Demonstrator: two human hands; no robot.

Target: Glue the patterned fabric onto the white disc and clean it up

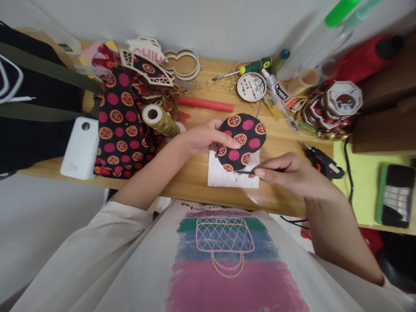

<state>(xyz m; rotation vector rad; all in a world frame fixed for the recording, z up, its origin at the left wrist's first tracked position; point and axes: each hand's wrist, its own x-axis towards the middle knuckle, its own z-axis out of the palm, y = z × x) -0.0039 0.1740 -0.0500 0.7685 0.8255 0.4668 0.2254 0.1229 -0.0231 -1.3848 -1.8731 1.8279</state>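
My left hand (206,138) pinches the left edge of a gourd-shaped piece (242,141) covered in black fabric with pink and orange circles, holding it just above a white sheet of paper (227,177) on the wooden table (195,173). My right hand (286,173) is closed on a thin dark tool (243,172) whose tip touches the lower edge of the fabric piece.
A folded cloth of the same pattern (118,125), a gold thread spool (160,120), a red stick (204,104), wooden cut-outs (182,65), a white power bank (80,148), a screwdriver (243,69), a glue tube (279,93), a black glue gun (323,162) and round ornaments (334,108) crowd the table.
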